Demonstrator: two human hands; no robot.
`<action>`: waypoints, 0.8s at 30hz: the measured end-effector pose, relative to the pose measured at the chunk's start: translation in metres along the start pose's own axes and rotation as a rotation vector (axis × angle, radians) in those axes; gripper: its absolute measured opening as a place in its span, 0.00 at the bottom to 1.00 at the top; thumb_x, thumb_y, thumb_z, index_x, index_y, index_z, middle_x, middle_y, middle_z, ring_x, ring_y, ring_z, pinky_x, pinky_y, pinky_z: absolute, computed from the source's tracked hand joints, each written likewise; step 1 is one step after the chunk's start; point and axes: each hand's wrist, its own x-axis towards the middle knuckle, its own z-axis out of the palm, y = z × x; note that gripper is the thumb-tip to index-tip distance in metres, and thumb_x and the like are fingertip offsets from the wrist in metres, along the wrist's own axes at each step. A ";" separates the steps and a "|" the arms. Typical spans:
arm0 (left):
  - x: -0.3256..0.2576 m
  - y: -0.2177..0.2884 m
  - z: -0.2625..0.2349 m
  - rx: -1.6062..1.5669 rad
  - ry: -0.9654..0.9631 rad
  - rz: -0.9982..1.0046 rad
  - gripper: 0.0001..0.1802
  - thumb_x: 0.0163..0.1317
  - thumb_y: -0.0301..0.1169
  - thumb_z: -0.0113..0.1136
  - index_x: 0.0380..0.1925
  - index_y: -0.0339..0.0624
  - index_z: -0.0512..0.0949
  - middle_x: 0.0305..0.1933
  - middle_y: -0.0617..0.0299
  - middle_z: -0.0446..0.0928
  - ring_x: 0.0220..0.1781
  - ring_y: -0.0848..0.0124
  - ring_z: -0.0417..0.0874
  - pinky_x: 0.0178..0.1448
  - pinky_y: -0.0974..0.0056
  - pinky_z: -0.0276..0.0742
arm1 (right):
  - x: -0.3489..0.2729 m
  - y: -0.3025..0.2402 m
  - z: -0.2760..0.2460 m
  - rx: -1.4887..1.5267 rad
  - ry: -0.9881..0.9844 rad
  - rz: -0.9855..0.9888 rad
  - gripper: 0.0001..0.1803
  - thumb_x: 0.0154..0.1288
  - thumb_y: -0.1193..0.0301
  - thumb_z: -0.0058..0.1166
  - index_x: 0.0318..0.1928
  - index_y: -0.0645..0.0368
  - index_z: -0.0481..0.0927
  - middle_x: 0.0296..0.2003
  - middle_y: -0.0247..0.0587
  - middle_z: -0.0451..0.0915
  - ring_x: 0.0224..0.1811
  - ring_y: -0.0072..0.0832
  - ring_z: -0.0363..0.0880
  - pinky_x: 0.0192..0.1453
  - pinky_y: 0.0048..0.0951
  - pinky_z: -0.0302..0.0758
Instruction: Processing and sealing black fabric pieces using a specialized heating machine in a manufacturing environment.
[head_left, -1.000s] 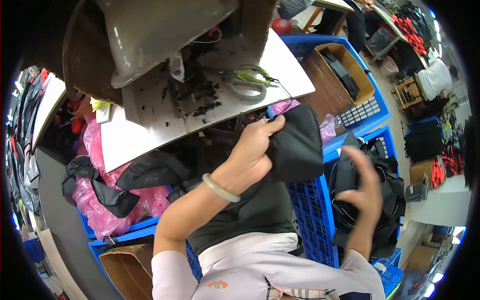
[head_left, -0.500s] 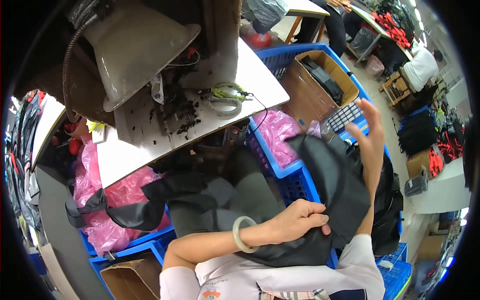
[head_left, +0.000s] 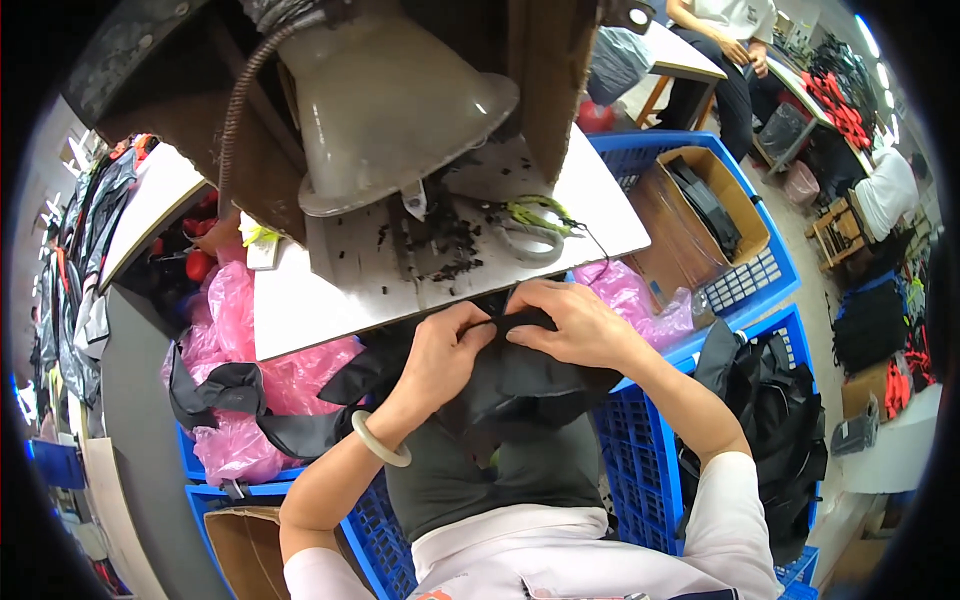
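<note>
A piece of black fabric [head_left: 525, 385] hangs from my two hands at the near edge of the white worktop [head_left: 320, 310]. My left hand [head_left: 440, 355], with a pale bangle on its wrist, pinches the fabric's upper edge between thumb and fingers. Close beside it, my right hand [head_left: 568, 322] is closed on the same edge, thumb below and fingers above. Scissors with a yellow-green wrapped handle [head_left: 540, 215] lie on the worktop just beyond my right hand. Dark scraps [head_left: 460, 255] are scattered there. The fabric's lower part falls over my lap.
A lamp with a large pale shade [head_left: 400, 110] hangs low over the worktop. Blue crates [head_left: 640, 450] stand around me, holding a cardboard box [head_left: 675, 235], pink plastic bags [head_left: 235, 320] and black fabric pieces [head_left: 760, 430]. Another person [head_left: 735, 40] is at the far right.
My right hand has come down from its raised place on the right to meet my left. The black fabric has moved left, to the worktop's edge. My view has shifted too.
</note>
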 end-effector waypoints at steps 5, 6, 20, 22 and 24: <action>0.018 0.012 -0.040 -0.458 -0.145 -0.270 0.07 0.52 0.25 0.61 0.30 0.33 0.77 0.25 0.65 0.76 0.26 0.81 0.73 0.28 0.75 0.68 | 0.037 0.013 0.007 0.149 -0.105 0.079 0.09 0.54 0.72 0.58 0.33 0.65 0.75 0.26 0.41 0.76 0.29 0.31 0.74 0.35 0.28 0.68; 0.022 0.012 -0.047 -0.402 -0.222 -0.279 0.08 0.49 0.25 0.63 0.30 0.33 0.78 0.26 0.64 0.76 0.26 0.81 0.74 0.28 0.76 0.68 | 0.042 0.016 0.008 0.331 -0.163 0.190 0.09 0.55 0.72 0.57 0.33 0.65 0.75 0.26 0.37 0.76 0.29 0.24 0.73 0.35 0.25 0.67; 0.076 -0.028 -0.087 -0.758 -0.016 -0.292 0.20 0.41 0.17 0.64 0.40 0.34 0.77 0.35 0.60 0.79 0.36 0.73 0.79 0.42 0.71 0.74 | 0.111 0.031 0.013 0.881 -0.186 0.538 0.10 0.52 0.76 0.58 0.36 0.66 0.78 0.27 0.31 0.78 0.27 0.13 0.73 0.29 0.13 0.67; 0.077 -0.022 -0.086 -0.832 0.012 -0.287 0.20 0.41 0.17 0.65 0.40 0.34 0.77 0.36 0.60 0.78 0.37 0.72 0.79 0.43 0.71 0.74 | 0.118 0.021 0.008 0.839 -0.151 0.510 0.11 0.52 0.77 0.58 0.38 0.67 0.78 0.30 0.32 0.78 0.29 0.13 0.74 0.31 0.13 0.69; 0.081 -0.027 -0.087 -0.902 0.042 -0.281 0.20 0.41 0.17 0.65 0.40 0.34 0.77 0.37 0.60 0.78 0.38 0.72 0.78 0.43 0.71 0.73 | 0.124 0.018 0.003 0.789 -0.139 0.445 0.18 0.52 0.79 0.57 0.45 0.68 0.77 0.37 0.37 0.79 0.34 0.16 0.77 0.36 0.14 0.73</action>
